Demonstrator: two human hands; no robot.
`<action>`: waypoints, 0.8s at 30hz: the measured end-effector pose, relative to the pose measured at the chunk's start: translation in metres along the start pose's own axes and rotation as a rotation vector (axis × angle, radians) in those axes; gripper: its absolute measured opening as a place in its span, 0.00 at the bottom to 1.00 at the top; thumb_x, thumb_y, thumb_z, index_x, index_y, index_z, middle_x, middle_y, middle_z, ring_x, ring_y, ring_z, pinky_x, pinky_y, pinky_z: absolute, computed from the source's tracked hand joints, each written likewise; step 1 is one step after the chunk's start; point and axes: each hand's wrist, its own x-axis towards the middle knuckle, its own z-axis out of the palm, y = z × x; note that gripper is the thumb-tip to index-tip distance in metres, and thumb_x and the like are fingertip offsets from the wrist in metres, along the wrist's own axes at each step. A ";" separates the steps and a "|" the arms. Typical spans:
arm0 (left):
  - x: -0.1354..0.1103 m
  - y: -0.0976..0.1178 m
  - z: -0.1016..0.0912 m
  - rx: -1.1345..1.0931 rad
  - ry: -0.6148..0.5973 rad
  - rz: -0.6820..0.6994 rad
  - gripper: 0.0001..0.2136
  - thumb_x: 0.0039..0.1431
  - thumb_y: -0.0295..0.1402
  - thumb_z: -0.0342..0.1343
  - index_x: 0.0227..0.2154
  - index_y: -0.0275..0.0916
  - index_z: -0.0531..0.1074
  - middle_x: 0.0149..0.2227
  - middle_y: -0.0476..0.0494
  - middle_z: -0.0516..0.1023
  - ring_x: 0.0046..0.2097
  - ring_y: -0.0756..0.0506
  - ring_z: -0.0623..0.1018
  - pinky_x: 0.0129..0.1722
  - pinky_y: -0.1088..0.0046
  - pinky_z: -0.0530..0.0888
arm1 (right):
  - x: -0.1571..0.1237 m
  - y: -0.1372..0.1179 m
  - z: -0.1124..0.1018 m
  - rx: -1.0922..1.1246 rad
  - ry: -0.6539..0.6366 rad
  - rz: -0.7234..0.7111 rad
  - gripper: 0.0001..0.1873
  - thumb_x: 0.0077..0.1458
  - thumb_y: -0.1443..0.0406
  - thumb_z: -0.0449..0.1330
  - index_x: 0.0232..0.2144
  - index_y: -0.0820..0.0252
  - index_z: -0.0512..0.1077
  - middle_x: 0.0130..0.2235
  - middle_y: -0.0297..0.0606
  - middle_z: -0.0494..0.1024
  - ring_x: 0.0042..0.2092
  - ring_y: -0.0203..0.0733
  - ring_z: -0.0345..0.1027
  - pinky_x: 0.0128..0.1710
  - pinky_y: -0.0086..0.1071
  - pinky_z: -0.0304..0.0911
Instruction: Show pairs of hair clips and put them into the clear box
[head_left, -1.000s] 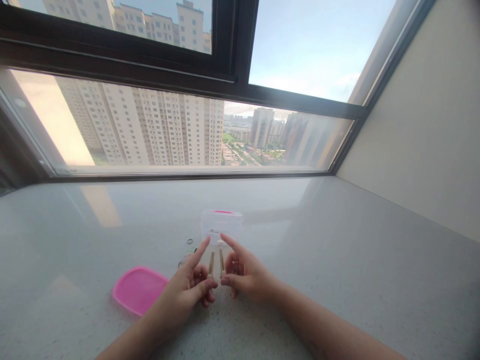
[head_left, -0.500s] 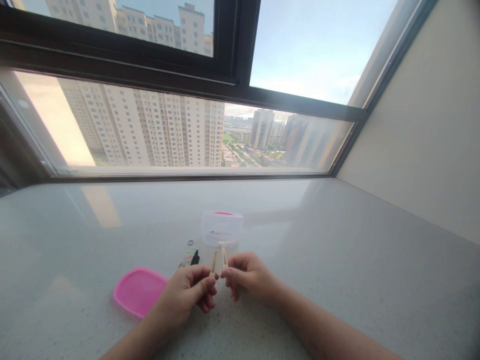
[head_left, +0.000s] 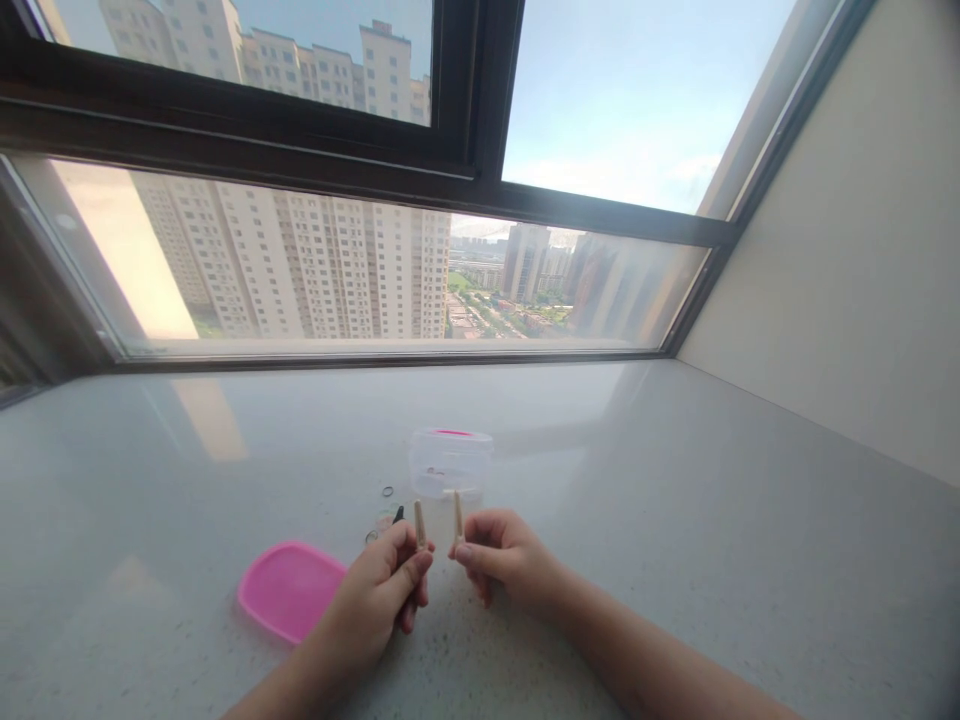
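My left hand (head_left: 388, 580) pinches a slim beige hair clip (head_left: 420, 523) between thumb and fingers, its tapered end pointing up. A similar beige hair clip (head_left: 457, 515) stands upright in the pinch of my right hand (head_left: 499, 548). A small gap separates the two clips. Just behind them sits a clear plastic box (head_left: 451, 465) with a few small things inside, too small to name. A black clip-like piece (head_left: 399, 513) lies beyond my left hand, partly hidden by it. Near it are a dark hair tie (head_left: 388, 491) and another small ring (head_left: 371, 537).
A pink lid (head_left: 289, 590) lies on the speckled pale countertop (head_left: 675, 560), left of my left forearm and partly covered by it. A dark-framed window (head_left: 480, 185) runs along the back, and a pale wall (head_left: 847, 260) bounds the right side.
My hands have drawn slightly apart, widening the gap between the two clips. Both clips have turned and now look narrower and more upright. The view has shifted a little.
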 end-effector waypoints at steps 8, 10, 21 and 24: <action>-0.001 0.002 0.002 0.089 -0.023 0.009 0.19 0.56 0.52 0.52 0.25 0.41 0.60 0.20 0.56 0.67 0.17 0.54 0.64 0.17 0.78 0.58 | -0.002 -0.001 0.001 -0.015 -0.015 0.022 0.23 0.41 0.52 0.70 0.24 0.63 0.67 0.16 0.27 0.67 0.16 0.29 0.59 0.14 0.23 0.57; 0.000 0.002 0.001 0.092 -0.025 0.011 0.19 0.56 0.52 0.52 0.25 0.41 0.60 0.20 0.55 0.67 0.17 0.54 0.64 0.17 0.78 0.58 | -0.002 -0.002 0.001 -0.009 -0.026 0.022 0.23 0.41 0.52 0.70 0.24 0.63 0.67 0.17 0.26 0.67 0.16 0.29 0.59 0.14 0.23 0.57; 0.001 0.004 0.000 0.048 -0.033 0.020 0.22 0.53 0.56 0.53 0.24 0.39 0.62 0.19 0.55 0.67 0.16 0.54 0.64 0.17 0.78 0.56 | 0.001 -0.004 0.001 -0.004 -0.055 0.052 0.25 0.40 0.49 0.70 0.27 0.62 0.66 0.19 0.27 0.68 0.16 0.28 0.60 0.13 0.22 0.58; 0.001 0.003 0.000 0.048 -0.041 -0.009 0.23 0.53 0.57 0.52 0.25 0.39 0.63 0.19 0.55 0.67 0.16 0.55 0.64 0.16 0.79 0.56 | 0.000 -0.006 0.002 0.029 -0.053 0.031 0.25 0.45 0.47 0.66 0.30 0.61 0.65 0.20 0.28 0.69 0.15 0.29 0.60 0.12 0.22 0.57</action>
